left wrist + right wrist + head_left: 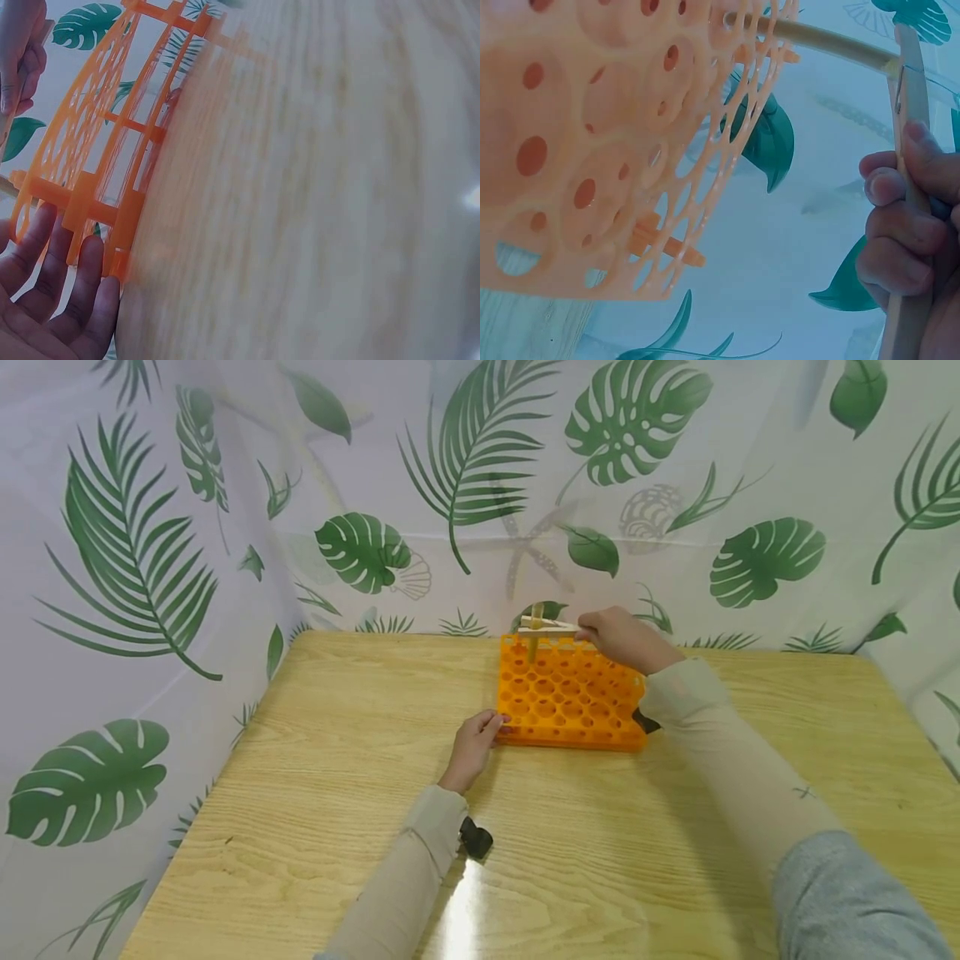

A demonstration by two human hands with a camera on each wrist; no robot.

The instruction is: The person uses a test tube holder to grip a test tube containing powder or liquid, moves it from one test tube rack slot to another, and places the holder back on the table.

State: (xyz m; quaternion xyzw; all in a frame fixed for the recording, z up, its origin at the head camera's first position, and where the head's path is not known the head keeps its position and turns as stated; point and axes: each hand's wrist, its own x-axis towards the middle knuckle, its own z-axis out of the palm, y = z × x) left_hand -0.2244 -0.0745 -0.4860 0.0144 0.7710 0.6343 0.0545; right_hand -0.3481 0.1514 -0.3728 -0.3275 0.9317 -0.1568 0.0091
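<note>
An orange test tube rack [573,741] with rows of round holes stands on the table. My left hand [472,745] holds its left end; the left wrist view shows those fingers [88,274] against the end frame. Above the rack's back edge, my right hand [624,637] grips a wooden test tube clamp [551,629] by its handle. In the clamp's far end sits a test tube [533,649] with yellowish-brown contents. It hangs nearly upright over the back left holes. In the right wrist view the tube's [825,43] tip is close to the rack's holes; whether it enters one I cannot tell.
The light wooden table [337,760] meets a leaf-printed cloth [480,585] behind the rack and at the sides. A black wrist device [476,839] shows beside the left sleeve. Another black piece [645,721] shows by the rack's right end.
</note>
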